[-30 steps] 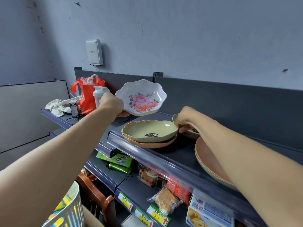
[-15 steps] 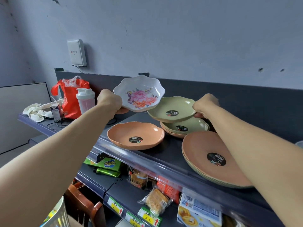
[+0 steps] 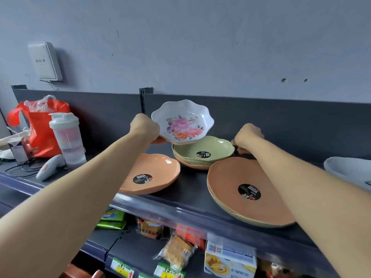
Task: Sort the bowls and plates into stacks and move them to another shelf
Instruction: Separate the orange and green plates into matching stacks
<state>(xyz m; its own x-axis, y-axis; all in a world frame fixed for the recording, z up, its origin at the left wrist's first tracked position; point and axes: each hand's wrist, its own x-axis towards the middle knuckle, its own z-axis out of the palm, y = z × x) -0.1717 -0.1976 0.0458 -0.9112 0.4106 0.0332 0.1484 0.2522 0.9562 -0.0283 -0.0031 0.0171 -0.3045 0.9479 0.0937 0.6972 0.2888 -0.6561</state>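
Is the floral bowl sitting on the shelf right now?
No, the left hand holds the floral bowl up by its rim, tilted, above the green bowl on the shelf.

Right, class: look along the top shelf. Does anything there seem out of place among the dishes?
Yes. At the shelf's left end sit a red bag, a shaker bottle and tangled cables, not dishware. Also, the green bowl is nested on an orange one, so that stack mixes colours.

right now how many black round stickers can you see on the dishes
3: one on the lone orange bowl, one in the green bowl atop its stack, one on the big orange plate. Dishes stacked underneath may hide more.
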